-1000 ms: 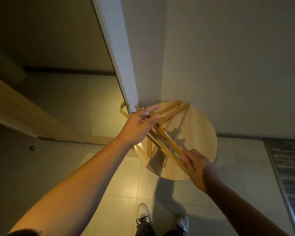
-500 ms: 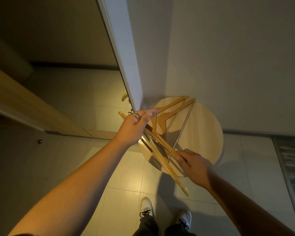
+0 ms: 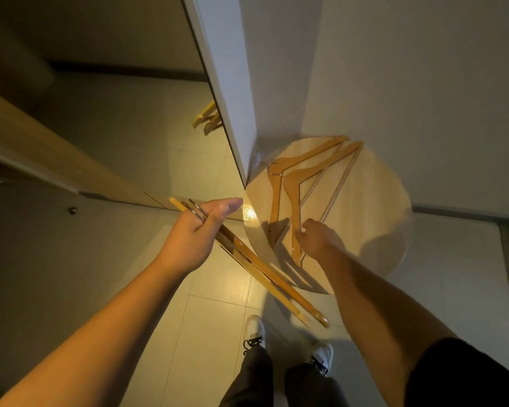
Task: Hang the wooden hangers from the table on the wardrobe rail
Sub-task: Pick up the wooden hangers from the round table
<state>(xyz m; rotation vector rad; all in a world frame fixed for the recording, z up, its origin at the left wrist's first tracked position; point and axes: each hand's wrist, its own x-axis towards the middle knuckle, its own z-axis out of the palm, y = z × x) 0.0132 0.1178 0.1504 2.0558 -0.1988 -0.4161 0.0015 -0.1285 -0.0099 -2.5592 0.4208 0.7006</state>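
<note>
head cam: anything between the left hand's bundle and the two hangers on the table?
Head view: only bare tabletop and floor tile separate the left hand bundle from the table's two hangers. The right hand reaches onto the nearer hanger.

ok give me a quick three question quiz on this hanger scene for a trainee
1. True or false: the left hand holds a bundle of hangers clear of the round table.
2. How many hangers lie flat on the table?
A. none
B. two
C. five
3. Fill in: the right hand has its fingers on the lower arm of the ____ of the two hangers on the table.

Key
1. True. The bundle slants down from the left hand toward the floor.
2. B. A left hanger and a right hanger lie side by side, hooks toward the mirror.
3. right. Whether the fingers have closed on it cannot be told.
</note>
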